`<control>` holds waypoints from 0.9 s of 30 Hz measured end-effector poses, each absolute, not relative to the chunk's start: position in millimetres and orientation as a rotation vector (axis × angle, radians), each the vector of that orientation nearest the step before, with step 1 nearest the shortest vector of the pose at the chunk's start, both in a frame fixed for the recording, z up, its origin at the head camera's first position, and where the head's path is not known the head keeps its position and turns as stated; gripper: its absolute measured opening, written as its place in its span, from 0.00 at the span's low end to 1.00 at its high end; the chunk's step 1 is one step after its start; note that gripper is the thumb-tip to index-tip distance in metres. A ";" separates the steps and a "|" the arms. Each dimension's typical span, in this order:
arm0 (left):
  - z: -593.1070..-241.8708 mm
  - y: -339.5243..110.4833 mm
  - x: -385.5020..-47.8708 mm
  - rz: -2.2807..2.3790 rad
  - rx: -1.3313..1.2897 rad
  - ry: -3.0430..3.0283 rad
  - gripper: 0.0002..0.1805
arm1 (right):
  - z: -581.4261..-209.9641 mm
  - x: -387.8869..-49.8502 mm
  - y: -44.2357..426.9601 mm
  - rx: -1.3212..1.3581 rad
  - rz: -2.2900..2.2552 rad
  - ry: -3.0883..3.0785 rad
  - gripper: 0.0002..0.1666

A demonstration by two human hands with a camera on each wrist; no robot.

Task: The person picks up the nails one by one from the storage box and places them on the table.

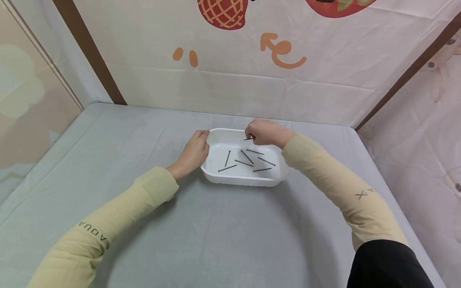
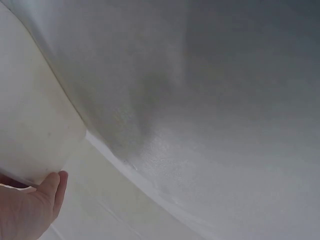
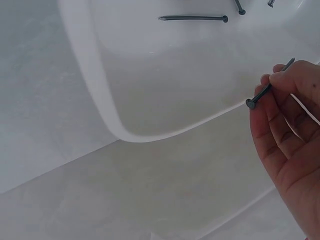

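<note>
A white rectangular plastic tray (image 1: 239, 182) sits on the table, with several dark metal nails lying scattered on its floor, one of them a nail (image 1: 227, 159) near the left end. At the tray's left far corner my left hand (image 1: 194, 151) grips the rim between thumb and fingers; the left wrist view shows this hand (image 2: 27, 212) at its lower left edge. Above the far side of the tray, my right hand (image 1: 267, 133) pinches a single nail (image 3: 261, 94) between thumb and fingertips. Its flat head and pointed end both show in the right wrist view.
A pale grey cloth covers the table (image 1: 216, 224). Behind it hangs a white printed curtain (image 1: 151, 84) with brown edge strips, and more printed fabric (image 1: 425, 120) hangs at the right side.
</note>
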State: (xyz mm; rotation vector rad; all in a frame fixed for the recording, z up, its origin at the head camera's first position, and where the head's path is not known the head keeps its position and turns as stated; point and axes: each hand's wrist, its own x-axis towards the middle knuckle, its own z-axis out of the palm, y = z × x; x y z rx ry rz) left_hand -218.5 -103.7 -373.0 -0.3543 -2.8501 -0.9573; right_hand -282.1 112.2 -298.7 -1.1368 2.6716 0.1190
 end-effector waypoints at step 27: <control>-372.0 -102.9 -217.3 -0.951 -0.347 -2.854 0.24 | -296.3 -280.0 147.6 -1.211 -0.088 2.743 0.14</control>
